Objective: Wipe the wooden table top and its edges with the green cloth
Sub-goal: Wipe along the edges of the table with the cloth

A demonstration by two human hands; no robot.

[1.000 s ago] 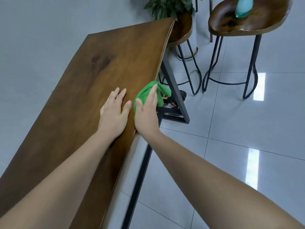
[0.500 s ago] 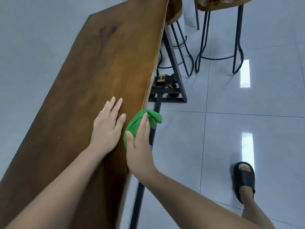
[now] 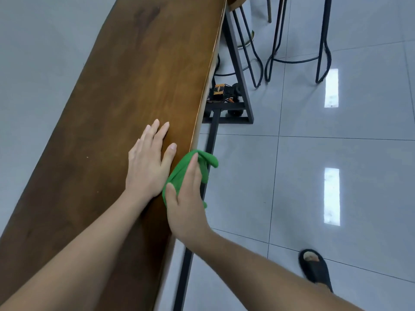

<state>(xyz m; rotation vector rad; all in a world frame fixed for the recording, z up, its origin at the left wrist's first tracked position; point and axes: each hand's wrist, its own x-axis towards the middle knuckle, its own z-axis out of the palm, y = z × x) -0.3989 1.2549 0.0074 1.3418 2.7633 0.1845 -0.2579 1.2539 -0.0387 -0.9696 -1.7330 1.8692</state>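
The long brown wooden table top (image 3: 125, 90) runs from the lower left up to the top middle. My left hand (image 3: 149, 162) lies flat on it, palm down, fingers apart, close to the right edge. Just to its right, my right hand (image 3: 187, 205) presses the bunched green cloth (image 3: 179, 171) against the table's right edge. The cloth wraps over the edge and hangs partly off the side; my palm hides part of it.
Black metal table legs and a floor bar (image 3: 213, 131) run under the right edge. A small orange and black device (image 3: 221, 93) sits beneath the table. Stool legs (image 3: 292, 41) stand at the upper right on the shiny tiled floor. My foot in a black slipper (image 3: 315, 269) is lower right.
My right hand has slid the green cloth along the right edge toward me, and my left hand has come back with it. The view has tilted down, so my slippered foot came into sight.
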